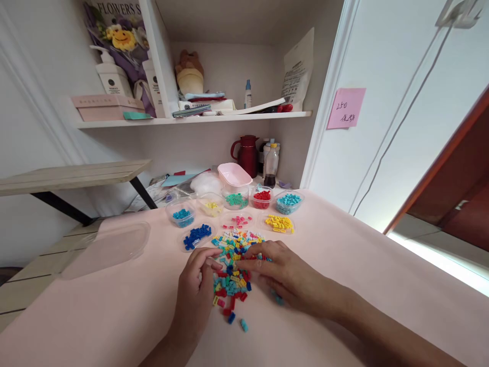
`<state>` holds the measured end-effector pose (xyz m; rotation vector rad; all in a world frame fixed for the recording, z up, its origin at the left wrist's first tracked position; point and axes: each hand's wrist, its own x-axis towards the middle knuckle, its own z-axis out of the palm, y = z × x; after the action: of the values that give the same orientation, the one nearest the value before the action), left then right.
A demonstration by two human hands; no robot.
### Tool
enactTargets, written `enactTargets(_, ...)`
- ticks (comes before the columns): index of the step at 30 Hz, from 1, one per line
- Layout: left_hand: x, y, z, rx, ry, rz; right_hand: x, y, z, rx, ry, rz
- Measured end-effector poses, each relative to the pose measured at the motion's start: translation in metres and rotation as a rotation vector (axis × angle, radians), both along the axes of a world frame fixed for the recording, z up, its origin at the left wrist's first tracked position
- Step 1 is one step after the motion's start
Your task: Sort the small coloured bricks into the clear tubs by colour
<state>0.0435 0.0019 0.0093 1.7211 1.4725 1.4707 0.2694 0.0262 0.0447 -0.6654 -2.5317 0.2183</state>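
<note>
Head view. Mixed pile of small toy bricks [232, 285] at the middle of the table [344, 265], midway between left and right edges. Left hand [196, 278] at the pile's left side, fingers curled, thumb and forefinger slightly apart; cannot tell whether they pinch a brick. Right hand [282, 270] reaches over the pile's right side, fingers extended and parted; cannot tell whether they grip anything. Loose turquoise brick [244, 324] lies toward the near edge, apart from the pile. Beyond the pile, toward the far edge, clear containers hold sorted colours: dark blue bricks [196, 237] on the left, yellow bricks [280, 223] on the right, red bricks [262, 197] farther back. Clear plastic lid [141, 239] near the left edge. Pink basin [234, 176] at the far edge.
</note>
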Motion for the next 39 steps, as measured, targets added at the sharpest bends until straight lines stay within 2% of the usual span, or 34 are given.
enactTargets(4, -0.001, 0.002, 0.000, -0.058, -0.026, -0.007, -0.009, -0.002, -0.009, 0.043, -0.147, -0.001)
enactTargets(7, 0.000, 0.003, 0.000, -0.074, -0.020, -0.015, -0.007, 0.005, -0.015, 0.048, -0.180, 0.008)
enactTargets(16, 0.001, 0.002, -0.001, -0.078, -0.004, -0.060, 0.009, 0.015, -0.013, 0.011, -0.049, -0.084)
enactTargets(20, 0.002, 0.003, 0.000, -0.077, 0.081, -0.137, -0.002, 0.009, -0.015, -0.001, -0.076, -0.024)
enactTargets(23, 0.003, 0.002, 0.002, -0.061, 0.172, -0.149, -0.008, 0.005, -0.019, -0.020, -0.130, 0.007)
enactTargets(29, 0.007, 0.001, -0.002, -0.069, 0.359, -0.160, -0.001, 0.008, -0.020, -0.036, -0.117, -0.024)
enactTargets(35, 0.005, 0.001, -0.006, -0.088, 0.410, -0.183, 0.007, 0.013, -0.017, -0.040, -0.033, -0.075)
enactTargets(39, 0.006, -0.002, -0.004, -0.089, 0.495, -0.213, 0.004, 0.013, -0.020, -0.049, -0.073, -0.071)
